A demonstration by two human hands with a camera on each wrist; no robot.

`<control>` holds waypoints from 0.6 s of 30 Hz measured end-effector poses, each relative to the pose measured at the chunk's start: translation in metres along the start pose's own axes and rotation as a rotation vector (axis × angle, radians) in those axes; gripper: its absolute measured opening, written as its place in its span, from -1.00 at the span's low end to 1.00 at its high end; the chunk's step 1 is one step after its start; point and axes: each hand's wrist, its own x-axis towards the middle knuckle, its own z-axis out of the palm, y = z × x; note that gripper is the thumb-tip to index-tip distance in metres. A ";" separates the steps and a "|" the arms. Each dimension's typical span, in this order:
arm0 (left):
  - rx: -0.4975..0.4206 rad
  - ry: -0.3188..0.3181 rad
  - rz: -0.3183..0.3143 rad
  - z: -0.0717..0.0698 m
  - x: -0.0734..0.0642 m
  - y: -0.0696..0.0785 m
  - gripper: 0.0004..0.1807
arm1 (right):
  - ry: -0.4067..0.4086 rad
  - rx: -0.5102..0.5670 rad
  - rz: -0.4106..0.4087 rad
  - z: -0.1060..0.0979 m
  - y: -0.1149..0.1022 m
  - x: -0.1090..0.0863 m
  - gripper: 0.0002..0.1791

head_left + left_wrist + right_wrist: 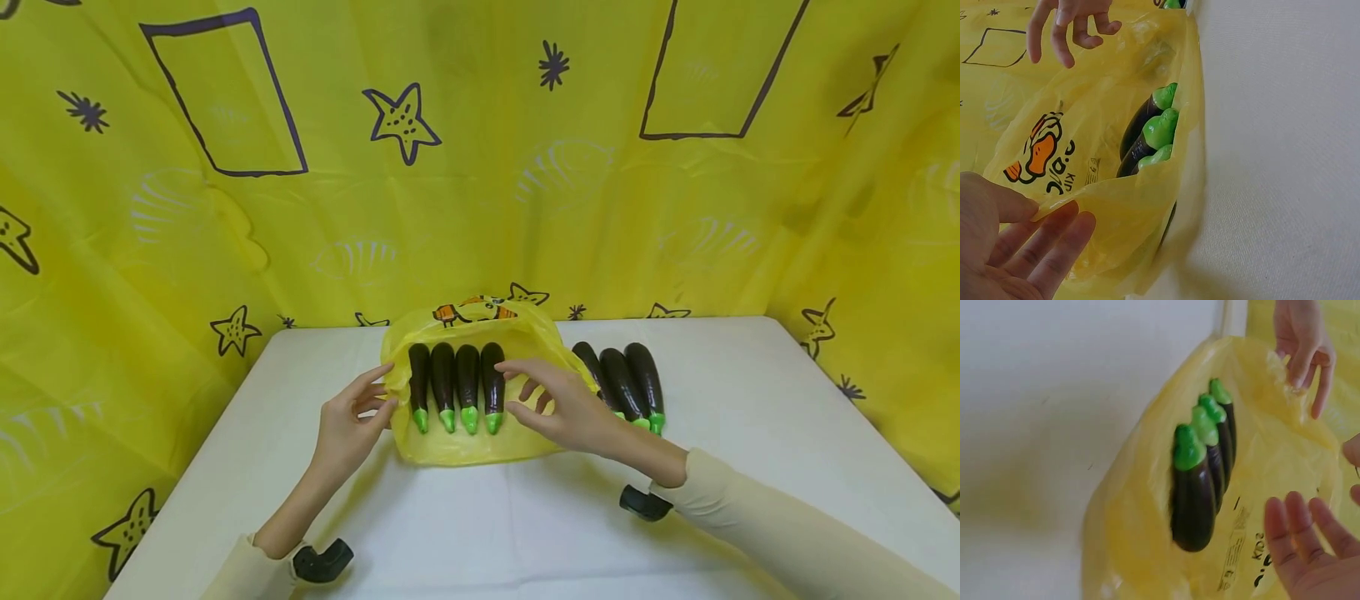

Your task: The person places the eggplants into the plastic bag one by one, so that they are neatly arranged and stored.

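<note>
A yellow plastic bag [480,452] lies on the table with its mouth spread toward me. Inside it, several dark eggplants [443,375] lie side by side, green stem ends facing me. My left hand [352,417] pinches the bag's left edge between thumb and fingers, as the left wrist view shows on the bag film [1129,200]. Over the right part of the bag is my right hand [566,404], fingers spread and slightly bent, holding nothing. In the right wrist view its fingers [1300,531] are apart from the eggplants [1192,509] in the bag.
Three more eggplants [643,379] lie on the white table [720,417] just right of the bag, partly hidden by my right hand and the bag. Yellow patterned sheeting [480,217] hangs behind the table and along both sides.
</note>
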 end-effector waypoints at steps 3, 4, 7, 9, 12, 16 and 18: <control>-0.002 -0.002 -0.005 -0.001 0.000 0.000 -0.43 | 0.058 -0.048 -0.111 -0.005 0.008 -0.002 -0.47; -0.002 -0.003 -0.007 -0.001 0.000 0.001 -0.43 | 0.079 -0.063 -0.144 -0.007 0.010 -0.002 -0.48; -0.002 -0.004 -0.007 0.000 0.000 0.001 -0.44 | 0.137 -0.096 -0.216 -0.015 0.017 -0.005 -0.50; 0.002 -0.005 -0.007 0.000 0.001 0.001 -0.44 | 0.155 -0.115 -0.226 -0.020 0.020 -0.007 -0.49; 0.004 -0.008 -0.008 0.000 0.001 0.000 -0.44 | 0.165 -0.141 -0.220 -0.029 0.024 -0.011 -0.48; 0.007 -0.009 -0.017 0.001 0.001 0.001 -0.44 | 0.172 -0.171 -0.207 -0.039 0.029 -0.016 -0.48; 0.008 -0.007 -0.019 0.001 0.002 0.001 -0.44 | 0.179 -0.179 -0.194 -0.044 0.031 -0.019 -0.49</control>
